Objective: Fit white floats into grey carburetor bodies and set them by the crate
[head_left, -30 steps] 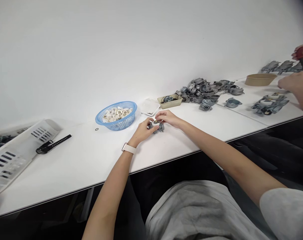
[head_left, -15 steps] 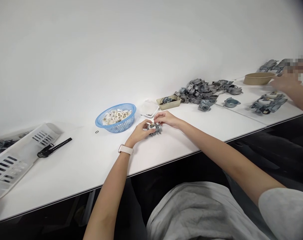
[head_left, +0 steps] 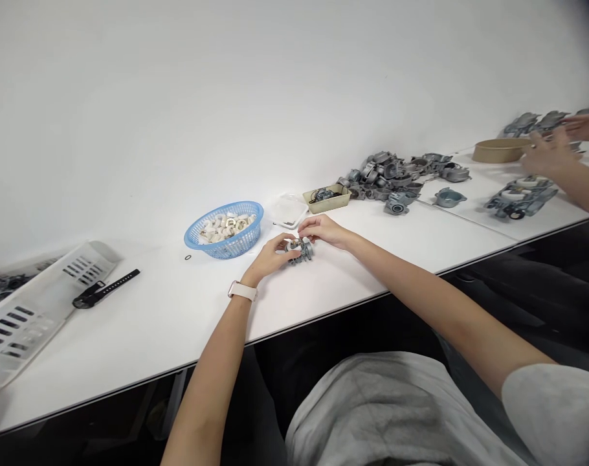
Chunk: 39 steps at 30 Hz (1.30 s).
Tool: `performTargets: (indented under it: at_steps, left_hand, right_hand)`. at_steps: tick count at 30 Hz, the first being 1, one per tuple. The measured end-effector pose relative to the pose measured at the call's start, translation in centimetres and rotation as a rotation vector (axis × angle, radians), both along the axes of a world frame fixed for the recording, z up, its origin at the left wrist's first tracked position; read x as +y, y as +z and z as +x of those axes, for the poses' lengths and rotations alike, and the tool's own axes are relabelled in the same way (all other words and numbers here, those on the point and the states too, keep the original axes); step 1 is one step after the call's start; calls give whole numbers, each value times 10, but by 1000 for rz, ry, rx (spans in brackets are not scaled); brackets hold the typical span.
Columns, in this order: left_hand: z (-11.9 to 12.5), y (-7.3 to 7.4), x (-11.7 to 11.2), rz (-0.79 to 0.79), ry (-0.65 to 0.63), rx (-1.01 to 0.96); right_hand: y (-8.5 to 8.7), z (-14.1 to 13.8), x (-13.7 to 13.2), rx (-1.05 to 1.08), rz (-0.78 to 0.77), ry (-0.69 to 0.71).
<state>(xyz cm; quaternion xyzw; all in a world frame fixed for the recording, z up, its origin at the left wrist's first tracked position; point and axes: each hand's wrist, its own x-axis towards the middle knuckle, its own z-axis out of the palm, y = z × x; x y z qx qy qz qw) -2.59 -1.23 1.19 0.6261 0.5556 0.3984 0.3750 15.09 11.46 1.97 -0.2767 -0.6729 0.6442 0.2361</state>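
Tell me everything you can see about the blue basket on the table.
The blue basket is a small round bowl of latticed plastic with a solid rim. It stands upright on the white table, near the wall. It is filled with small white ring-like pieces, too small to tell in detail. No hand touches it; the left hand is nearest, to its right. A small black ring lies on the table just left of it.

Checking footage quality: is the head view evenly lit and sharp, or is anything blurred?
Head view: even, soft light, faint shadows on the white table; the co-worker's hand at far right is motion-blurred; the small metal part between left hand and right hand is too small for detail; dark corner top right.
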Motion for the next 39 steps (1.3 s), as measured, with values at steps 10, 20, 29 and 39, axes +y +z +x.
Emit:
performTargets:
  at_steps: [10,20,29,39]
  left_hand:
    - [1,-4,2,4,61,43]
    - [1,-4,1,-1,53,3]
    - [0,-4,1,12,22,-12]
    - [0,-8,4,62,50,-20]
  right_hand:
    - [-7,2,5,-42,-54,46]
    - [-2,13,12,-96,-94,251]
    - [-3,14,13,-72,-103,279]
    - [-2,14,11,-74,-10,287]
